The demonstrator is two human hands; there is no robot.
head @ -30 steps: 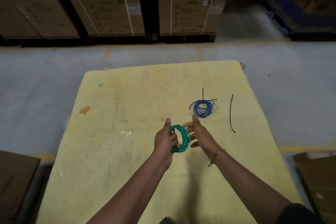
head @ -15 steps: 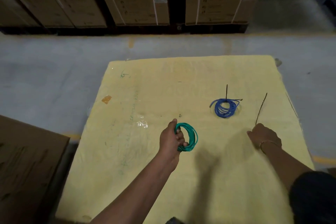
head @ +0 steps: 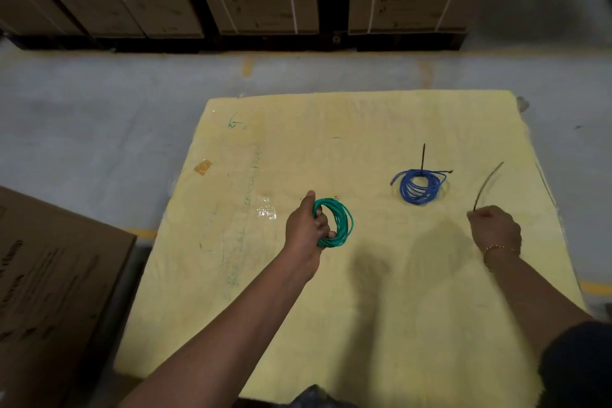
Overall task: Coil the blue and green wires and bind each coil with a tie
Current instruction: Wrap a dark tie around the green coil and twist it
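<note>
Left hand (head: 306,228) grips the green wire coil (head: 335,222) above the yellow mat (head: 331,129); right hand (head: 495,228) pinches a loose black tie (head: 486,185) (blurred), beside the tied blue coil (head: 420,186) lying flat.

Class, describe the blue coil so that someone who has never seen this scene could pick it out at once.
Find the big yellow mat. Right of its middle lies the blue coil, in no hand. Unlike the green coil in the left hand, it has a black tie sticking out.
</note>
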